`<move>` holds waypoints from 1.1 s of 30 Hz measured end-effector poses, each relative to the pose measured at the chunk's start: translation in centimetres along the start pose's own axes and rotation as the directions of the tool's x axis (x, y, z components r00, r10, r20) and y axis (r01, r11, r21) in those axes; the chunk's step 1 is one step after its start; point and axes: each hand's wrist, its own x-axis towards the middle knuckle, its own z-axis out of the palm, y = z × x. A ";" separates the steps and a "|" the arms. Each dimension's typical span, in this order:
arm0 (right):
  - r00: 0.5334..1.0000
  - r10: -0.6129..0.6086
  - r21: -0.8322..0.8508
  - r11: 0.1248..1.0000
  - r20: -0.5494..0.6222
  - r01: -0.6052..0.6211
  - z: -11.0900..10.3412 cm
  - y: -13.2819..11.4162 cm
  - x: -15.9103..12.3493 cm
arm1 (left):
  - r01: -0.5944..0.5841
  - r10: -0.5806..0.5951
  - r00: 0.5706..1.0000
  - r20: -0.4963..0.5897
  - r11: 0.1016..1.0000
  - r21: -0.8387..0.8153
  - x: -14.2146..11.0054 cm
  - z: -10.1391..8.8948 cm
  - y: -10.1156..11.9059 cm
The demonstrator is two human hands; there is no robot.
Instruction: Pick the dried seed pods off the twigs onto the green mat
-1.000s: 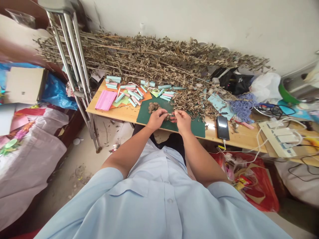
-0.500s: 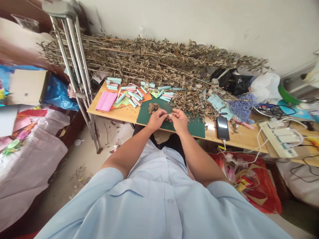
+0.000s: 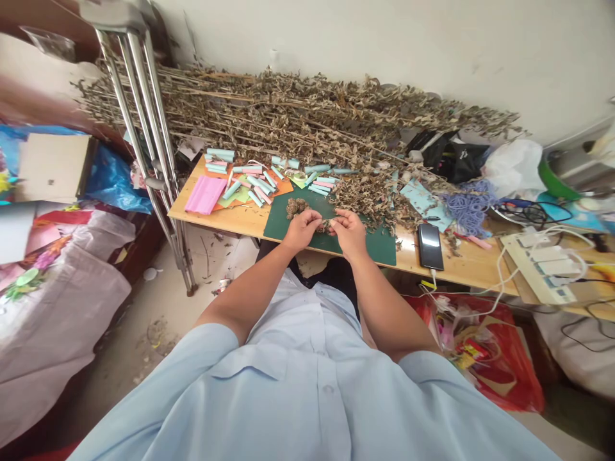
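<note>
My left hand (image 3: 301, 229) and my right hand (image 3: 350, 232) meet over the near edge of a dark green cutting mat (image 3: 278, 221). Both pinch a small brown bit of dried plant (image 3: 327, 224) held between their fingertips. Just beyond the left hand a small heap of crumbled dried leaves (image 3: 296, 206) lies on the mat. A larger heap of dried leaves (image 3: 372, 198) spreads right of the mat.
Long dried stalks (image 3: 288, 109) cover the back of the wooden table (image 3: 240, 221). Rolled paper tubes (image 3: 250, 176), pink paper (image 3: 204, 193), a black phone (image 3: 429, 245), a power strip (image 3: 542, 266) and purple cord (image 3: 468, 206) lie around. Metal crutches (image 3: 144, 128) lean at left.
My right hand drew a little closer to the left one, then eased slightly right; both keep pinching the plant bit. The view shifted slightly.
</note>
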 end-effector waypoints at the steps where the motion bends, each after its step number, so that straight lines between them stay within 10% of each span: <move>1: 1.000 -0.006 -0.001 1.000 -0.010 0.006 -0.1 -0.1 0.1 | 0.008 -0.009 1.000 -0.004 1.000 -0.014 0.0 0.0 0.0; 33: 1.000 -0.008 -0.163 0.987 0.003 0.009 0.5 -0.5 -1.2 | -0.041 0.042 0.998 -0.042 0.999 0.015 -0.1 0.0 -0.1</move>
